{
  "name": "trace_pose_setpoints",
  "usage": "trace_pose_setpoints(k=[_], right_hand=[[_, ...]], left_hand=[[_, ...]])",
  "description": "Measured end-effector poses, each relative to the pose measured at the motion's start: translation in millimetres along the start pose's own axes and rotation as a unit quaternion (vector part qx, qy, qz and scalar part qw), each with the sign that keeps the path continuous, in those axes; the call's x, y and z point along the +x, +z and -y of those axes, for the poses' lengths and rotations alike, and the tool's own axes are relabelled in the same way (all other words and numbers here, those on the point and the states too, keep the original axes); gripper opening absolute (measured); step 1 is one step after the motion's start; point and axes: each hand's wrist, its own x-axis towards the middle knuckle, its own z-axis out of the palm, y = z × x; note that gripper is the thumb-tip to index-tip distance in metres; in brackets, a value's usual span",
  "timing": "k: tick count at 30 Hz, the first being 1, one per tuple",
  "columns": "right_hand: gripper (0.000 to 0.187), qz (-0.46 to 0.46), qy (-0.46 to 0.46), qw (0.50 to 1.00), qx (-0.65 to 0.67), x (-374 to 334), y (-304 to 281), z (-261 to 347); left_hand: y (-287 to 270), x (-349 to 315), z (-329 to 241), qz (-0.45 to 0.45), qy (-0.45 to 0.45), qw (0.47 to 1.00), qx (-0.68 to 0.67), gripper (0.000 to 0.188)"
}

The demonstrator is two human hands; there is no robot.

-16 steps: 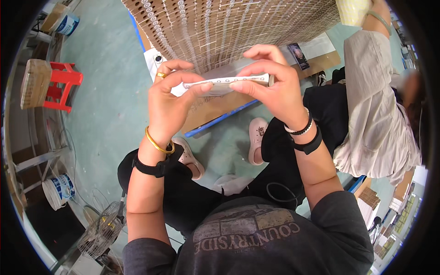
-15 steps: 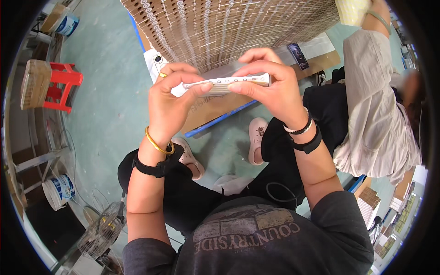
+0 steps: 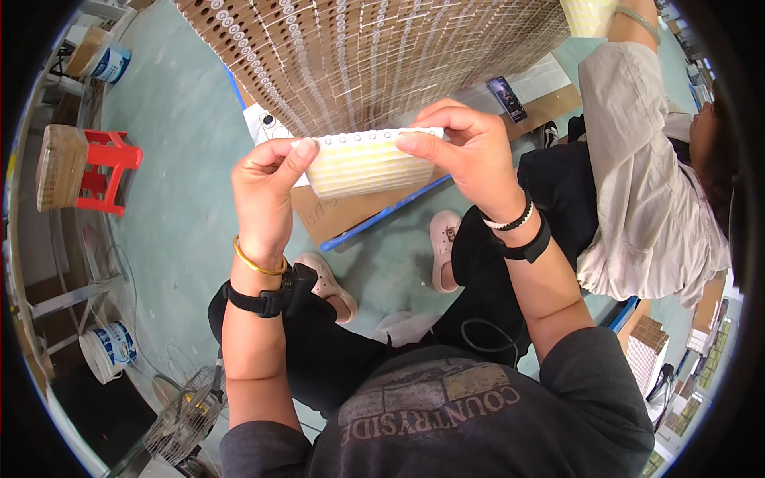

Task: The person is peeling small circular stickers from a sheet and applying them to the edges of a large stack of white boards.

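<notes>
The pale yellow-and-white checked piece is up in the air at twelve o'clock, between the left hand and the right hand. Half a second ago it showed mostly as a thin white edge with small ring marks; now its face has swung into view and hangs below that edge, and the left hand has shifted down toward ten o'clock. I judge that this lets the checked face be looked over from above. The left grip pinches the upper left corner, thumb in front; the right grip pinches the top edge near the other end, thumb also in front. Behind the piece, toward twelve, rises a tall brown stack beside a cardboard-covered surface with a blue edge. At two o'clock, a co-worker's sleeve reaches toward a similar yellow-checked item.
</notes>
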Motion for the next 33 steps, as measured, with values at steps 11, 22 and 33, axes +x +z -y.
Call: trace_pose_setpoints(k=[11, 22, 33], right_hand=[[0.016, 0.019, 0.036, 0.998, -0.054, -3, 2, 9], [0.016, -0.011, 0.069, 0.996, 0.055, 3, 5, 6], [0.012, 0.101, -0.079, 0.981, -0.147, 7, -4, 1]], left_hand=[[1, -1, -1, -0.051, 0.065, 0.997, 0.004, 0.013], [15, -2, -18, -0.018, -0.014, 0.993, 0.116, 0.018], [2, -2, -24, -0.031, 0.039, 0.973, 0.227, 0.020]])
